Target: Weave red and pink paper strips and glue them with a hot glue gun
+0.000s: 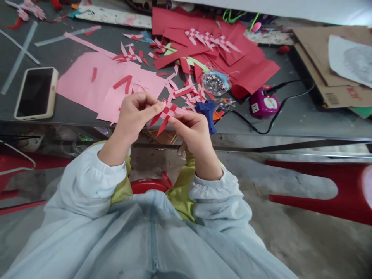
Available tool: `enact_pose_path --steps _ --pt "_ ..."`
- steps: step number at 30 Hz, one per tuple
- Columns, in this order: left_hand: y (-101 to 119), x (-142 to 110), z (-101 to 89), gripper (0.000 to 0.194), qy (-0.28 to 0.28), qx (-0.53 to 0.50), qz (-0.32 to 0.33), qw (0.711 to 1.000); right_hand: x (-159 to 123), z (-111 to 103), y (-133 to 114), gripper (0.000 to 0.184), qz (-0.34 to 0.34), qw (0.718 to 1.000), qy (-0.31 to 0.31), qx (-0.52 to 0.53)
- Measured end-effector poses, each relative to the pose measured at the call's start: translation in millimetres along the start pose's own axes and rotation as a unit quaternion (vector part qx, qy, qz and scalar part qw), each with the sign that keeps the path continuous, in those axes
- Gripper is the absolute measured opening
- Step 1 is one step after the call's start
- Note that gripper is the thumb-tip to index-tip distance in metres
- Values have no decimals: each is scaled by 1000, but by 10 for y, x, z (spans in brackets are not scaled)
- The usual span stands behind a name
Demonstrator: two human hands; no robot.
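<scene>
Between my two hands is a woven paper fish (167, 112) in red and pink checks, with pointed strips hanging from it and a small eye near its upper left. My left hand (136, 112) pinches it at the eye end between thumb and index finger. On the other side, my right hand (193, 130) grips its edge, thumb on top; the fingers beneath are partly hidden. Just behind the right hand lies a blue glue gun (205, 112). Loose red and pink paper strips (188, 91) are heaped beyond the fish.
Pink sheets (84, 79) and a phone (35, 93) lie at left. Red sheets (250, 73), more woven fish (207, 38) and a container of googly eyes (216, 83) are behind. A purple power adapter (264, 102) with a black cord and cardboard (345, 93) stand right.
</scene>
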State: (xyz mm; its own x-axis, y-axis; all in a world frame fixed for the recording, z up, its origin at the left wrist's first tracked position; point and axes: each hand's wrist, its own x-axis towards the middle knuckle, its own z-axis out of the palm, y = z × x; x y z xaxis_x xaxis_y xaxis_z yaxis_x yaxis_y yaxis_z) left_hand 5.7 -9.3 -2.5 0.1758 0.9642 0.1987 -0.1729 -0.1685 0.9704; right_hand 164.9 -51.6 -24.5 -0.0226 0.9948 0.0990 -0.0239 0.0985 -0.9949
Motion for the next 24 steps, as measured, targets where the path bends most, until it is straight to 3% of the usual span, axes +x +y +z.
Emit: enact_pose_path --steps 11,19,24 --pt "-61 50 -96 38 30 -18 -8 999 -11 -16 -18 41 -5 999 1 -40" --pt "-12 67 -81 38 27 -59 12 998 28 -7 78 33 -28 993 86 69" --pt "-68 108 -111 36 18 -61 12 998 31 23 47 35 -43 988 104 101"
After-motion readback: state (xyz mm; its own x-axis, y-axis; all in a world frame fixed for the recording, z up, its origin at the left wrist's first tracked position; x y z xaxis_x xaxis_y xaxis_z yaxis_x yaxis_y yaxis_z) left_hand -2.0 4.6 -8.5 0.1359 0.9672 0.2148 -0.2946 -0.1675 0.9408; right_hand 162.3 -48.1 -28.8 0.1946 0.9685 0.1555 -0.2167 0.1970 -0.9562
